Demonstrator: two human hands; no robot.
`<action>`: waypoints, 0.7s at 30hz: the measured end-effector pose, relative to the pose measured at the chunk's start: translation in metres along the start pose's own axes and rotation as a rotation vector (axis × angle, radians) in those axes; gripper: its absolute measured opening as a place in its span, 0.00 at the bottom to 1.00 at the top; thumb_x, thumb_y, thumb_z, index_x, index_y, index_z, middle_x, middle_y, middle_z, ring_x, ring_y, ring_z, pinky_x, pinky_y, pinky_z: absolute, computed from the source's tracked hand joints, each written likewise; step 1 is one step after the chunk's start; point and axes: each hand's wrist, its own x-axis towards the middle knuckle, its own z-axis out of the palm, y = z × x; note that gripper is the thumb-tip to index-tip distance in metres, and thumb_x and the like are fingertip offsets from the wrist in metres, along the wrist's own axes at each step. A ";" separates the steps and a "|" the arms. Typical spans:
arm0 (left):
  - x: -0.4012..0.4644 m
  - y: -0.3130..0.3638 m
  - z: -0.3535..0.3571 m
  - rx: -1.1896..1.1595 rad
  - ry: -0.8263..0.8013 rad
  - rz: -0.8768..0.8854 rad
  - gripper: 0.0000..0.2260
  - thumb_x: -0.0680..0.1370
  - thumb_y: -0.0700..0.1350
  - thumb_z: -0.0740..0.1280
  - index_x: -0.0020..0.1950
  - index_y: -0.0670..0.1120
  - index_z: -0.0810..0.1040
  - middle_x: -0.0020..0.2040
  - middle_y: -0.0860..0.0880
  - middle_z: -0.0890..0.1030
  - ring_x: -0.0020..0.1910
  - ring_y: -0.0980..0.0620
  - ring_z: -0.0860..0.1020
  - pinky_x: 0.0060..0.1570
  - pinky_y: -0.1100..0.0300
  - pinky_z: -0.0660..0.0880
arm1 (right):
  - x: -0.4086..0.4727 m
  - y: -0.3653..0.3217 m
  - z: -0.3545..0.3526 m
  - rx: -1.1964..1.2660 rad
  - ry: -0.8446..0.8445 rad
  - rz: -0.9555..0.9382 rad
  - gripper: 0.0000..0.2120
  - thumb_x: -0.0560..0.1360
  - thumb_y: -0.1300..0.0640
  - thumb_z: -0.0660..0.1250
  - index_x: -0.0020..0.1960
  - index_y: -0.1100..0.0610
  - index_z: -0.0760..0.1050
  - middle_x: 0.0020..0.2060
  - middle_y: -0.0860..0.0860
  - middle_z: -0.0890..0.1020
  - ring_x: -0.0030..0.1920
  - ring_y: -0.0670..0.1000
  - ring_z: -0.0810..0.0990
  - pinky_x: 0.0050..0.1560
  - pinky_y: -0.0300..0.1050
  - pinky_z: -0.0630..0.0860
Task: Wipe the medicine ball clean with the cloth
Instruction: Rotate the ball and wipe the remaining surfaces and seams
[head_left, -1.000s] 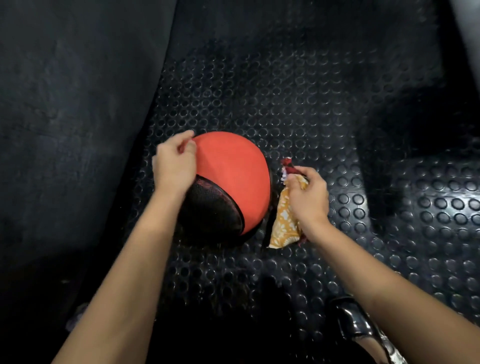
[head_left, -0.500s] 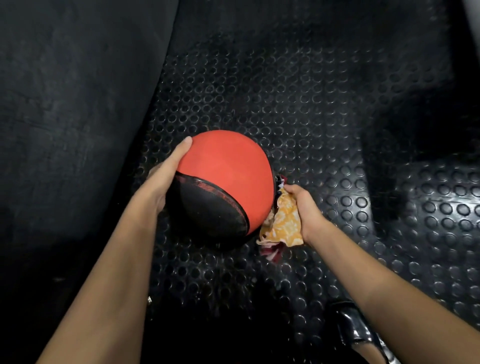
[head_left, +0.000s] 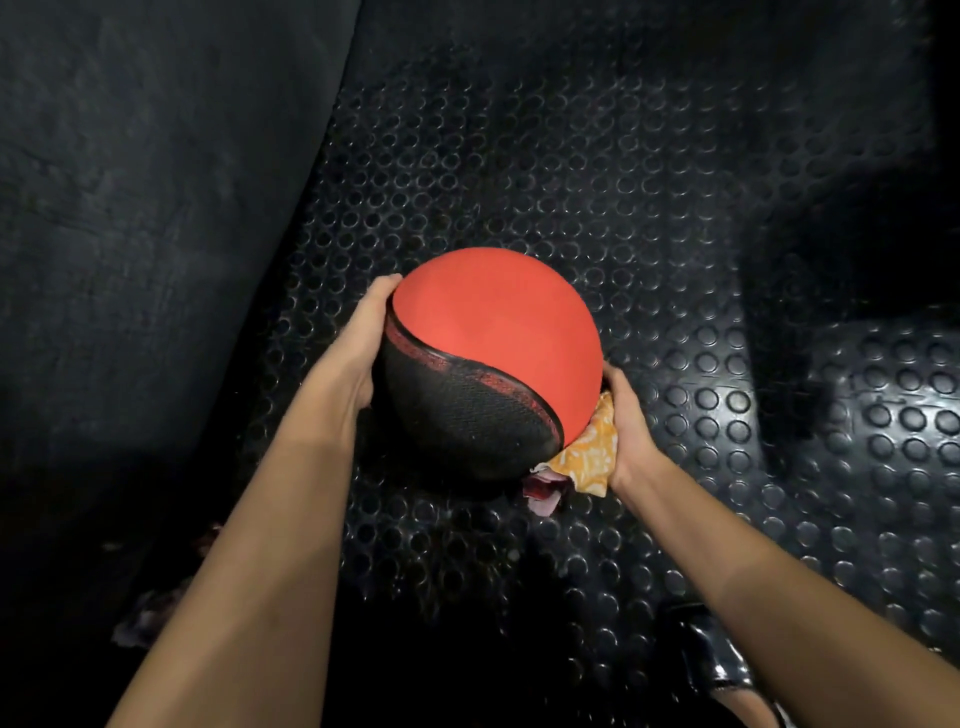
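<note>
The red and black medicine ball (head_left: 488, 364) is held between both hands above the studded black rubber floor (head_left: 649, 218). The left hand (head_left: 358, 348) is laid flat against its left side with fingers straight, while the orange patterned cloth (head_left: 589, 452) is pressed against its lower right side by the right hand (head_left: 628, 431), whose fingers are hidden behind the ball.

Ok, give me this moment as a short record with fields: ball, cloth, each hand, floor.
ball: medicine ball, red and black panels, between both hands
cloth: orange patterned cloth, pressed against the ball's lower right side
left hand: left hand flat against the ball's left side
right hand: right hand pressing the cloth to the ball
floor: black studded rubber floor
</note>
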 end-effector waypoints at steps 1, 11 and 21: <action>0.001 -0.002 0.001 -0.007 -0.002 0.021 0.18 0.79 0.59 0.56 0.43 0.51 0.81 0.42 0.49 0.83 0.47 0.50 0.79 0.48 0.55 0.74 | -0.001 -0.005 0.000 -0.021 -0.015 -0.029 0.21 0.77 0.42 0.58 0.45 0.59 0.78 0.31 0.53 0.82 0.30 0.50 0.81 0.33 0.40 0.79; 0.006 0.000 0.025 0.028 0.033 0.142 0.29 0.72 0.70 0.56 0.62 0.54 0.78 0.59 0.49 0.81 0.60 0.50 0.76 0.65 0.49 0.69 | -0.013 -0.066 0.003 -0.333 0.097 -0.573 0.11 0.70 0.48 0.70 0.41 0.56 0.78 0.40 0.51 0.81 0.43 0.50 0.79 0.50 0.47 0.75; -0.015 -0.039 0.016 -0.169 0.270 0.181 0.18 0.82 0.54 0.55 0.68 0.51 0.74 0.66 0.50 0.76 0.64 0.52 0.73 0.67 0.56 0.67 | -0.054 -0.031 0.009 -1.014 0.407 -0.954 0.16 0.74 0.39 0.62 0.59 0.45 0.68 0.53 0.44 0.79 0.52 0.47 0.76 0.53 0.46 0.71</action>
